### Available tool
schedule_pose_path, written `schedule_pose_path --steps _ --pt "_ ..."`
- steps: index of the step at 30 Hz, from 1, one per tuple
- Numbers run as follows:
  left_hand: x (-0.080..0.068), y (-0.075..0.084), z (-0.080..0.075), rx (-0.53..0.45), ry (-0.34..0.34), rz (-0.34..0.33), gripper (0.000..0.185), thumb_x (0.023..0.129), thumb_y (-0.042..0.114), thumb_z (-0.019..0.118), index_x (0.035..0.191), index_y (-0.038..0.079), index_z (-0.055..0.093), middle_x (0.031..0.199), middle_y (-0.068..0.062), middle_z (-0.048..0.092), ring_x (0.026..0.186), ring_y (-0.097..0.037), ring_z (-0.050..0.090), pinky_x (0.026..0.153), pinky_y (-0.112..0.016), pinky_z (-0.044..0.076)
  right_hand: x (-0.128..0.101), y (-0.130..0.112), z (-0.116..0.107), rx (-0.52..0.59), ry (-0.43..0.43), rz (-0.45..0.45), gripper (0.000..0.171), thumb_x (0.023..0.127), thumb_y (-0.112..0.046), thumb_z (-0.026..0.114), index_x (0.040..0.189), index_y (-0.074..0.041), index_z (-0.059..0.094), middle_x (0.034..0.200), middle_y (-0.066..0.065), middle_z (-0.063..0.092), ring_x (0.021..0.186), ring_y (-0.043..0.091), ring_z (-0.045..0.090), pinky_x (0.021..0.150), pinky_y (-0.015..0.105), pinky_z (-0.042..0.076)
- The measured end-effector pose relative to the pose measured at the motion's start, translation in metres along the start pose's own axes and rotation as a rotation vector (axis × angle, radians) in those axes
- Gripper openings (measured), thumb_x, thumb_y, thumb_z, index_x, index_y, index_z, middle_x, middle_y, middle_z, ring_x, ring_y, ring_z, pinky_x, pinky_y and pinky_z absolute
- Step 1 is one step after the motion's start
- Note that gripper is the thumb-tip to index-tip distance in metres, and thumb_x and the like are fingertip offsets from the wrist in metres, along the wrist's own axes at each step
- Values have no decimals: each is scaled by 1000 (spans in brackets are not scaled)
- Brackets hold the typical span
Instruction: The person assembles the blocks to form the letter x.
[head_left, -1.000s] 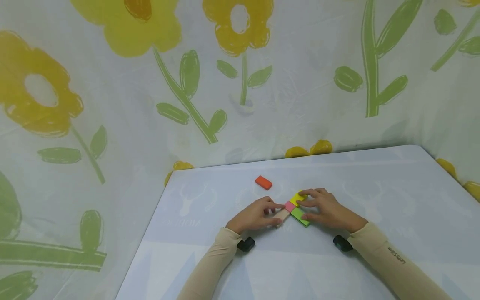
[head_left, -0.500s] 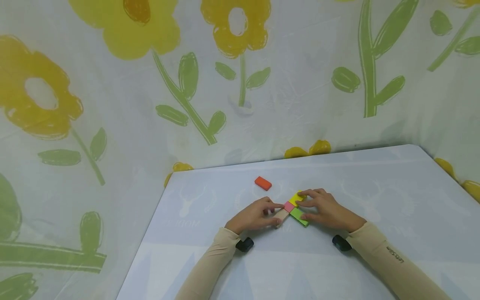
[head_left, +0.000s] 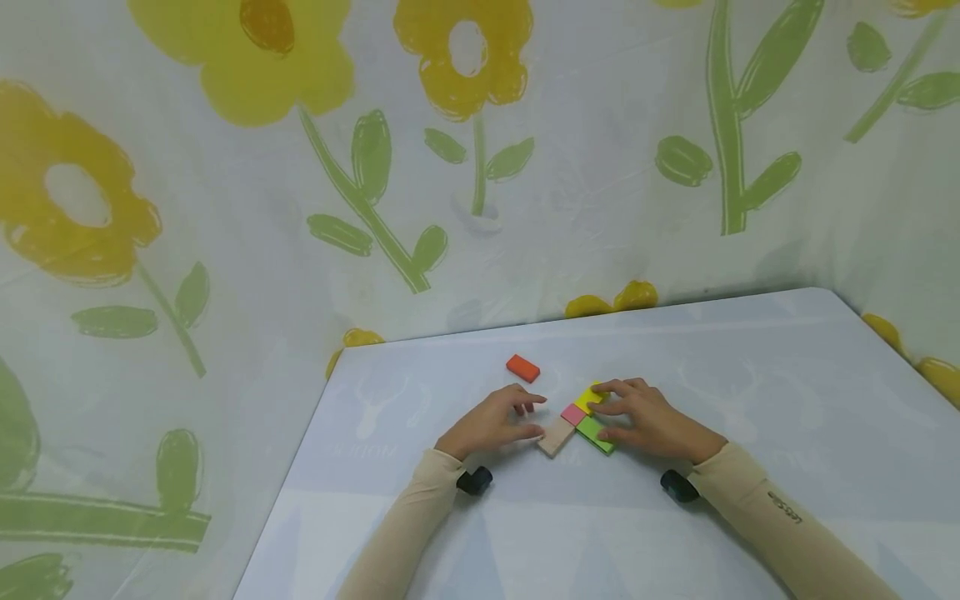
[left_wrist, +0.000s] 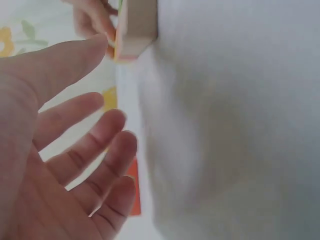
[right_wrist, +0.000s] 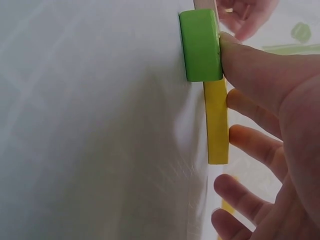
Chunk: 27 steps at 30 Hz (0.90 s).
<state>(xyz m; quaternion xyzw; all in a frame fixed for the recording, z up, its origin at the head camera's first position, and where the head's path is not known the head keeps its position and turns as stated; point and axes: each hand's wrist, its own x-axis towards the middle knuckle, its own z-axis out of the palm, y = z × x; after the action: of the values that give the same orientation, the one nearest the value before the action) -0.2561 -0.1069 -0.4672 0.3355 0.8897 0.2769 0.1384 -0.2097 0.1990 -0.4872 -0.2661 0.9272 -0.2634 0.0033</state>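
Observation:
Several flat toy blocks lie joined on the table: a pink block point(head_left: 573, 414) in the middle, a yellow block point(head_left: 588, 399) behind it, a green block point(head_left: 594, 436) to the right and a plain wooden block point(head_left: 557, 437) in front. My right hand point(head_left: 651, 421) rests its thumb on the green block point(right_wrist: 201, 46), while two of its fingertips touch the yellow block point(right_wrist: 216, 122). Beside the wooden block is my left hand point(head_left: 489, 425), fingers loose and spread, holding nothing; its thumb tip is close to that block, and whether they touch I cannot tell.
An orange-red block point(head_left: 522, 367) lies apart, further back and left. The pale patterned table point(head_left: 420, 492) has its far edge against a flower-printed cloth point(head_left: 570, 233).
My left hand has drawn back leftward, its index finger leaving the pink block and the wooden block coming into fuller sight. My right hand keeps its place on the yellow and green blocks.

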Motion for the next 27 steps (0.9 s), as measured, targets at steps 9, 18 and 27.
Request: schedule_pose_path --steps 9,18,27 --pt "1 -15 -23 -20 121 18 47 93 28 79 136 13 67 116 -10 67 105 -19 61 90 -35 51 1 1 1 0 1 -2 49 89 -34 81 134 -15 71 147 11 58 133 44 48 102 65 40" --pt "10 -30 -41 -107 237 -11 43 92 24 79 131 9 69 116 -15 69 102 -22 63 85 -30 50 0 0 1 16 -7 25 50 90 -34 80 135 -15 70 148 10 57 135 43 46 104 65 39" --pt "21 -42 -46 -157 247 -31 47 92 23 79 135 9 68 117 -9 69 104 -23 63 90 -34 52 0 -1 0 14 -4 8 49 89 -33 81 134 -14 71 147 11 58 134 43 47 102 64 41"
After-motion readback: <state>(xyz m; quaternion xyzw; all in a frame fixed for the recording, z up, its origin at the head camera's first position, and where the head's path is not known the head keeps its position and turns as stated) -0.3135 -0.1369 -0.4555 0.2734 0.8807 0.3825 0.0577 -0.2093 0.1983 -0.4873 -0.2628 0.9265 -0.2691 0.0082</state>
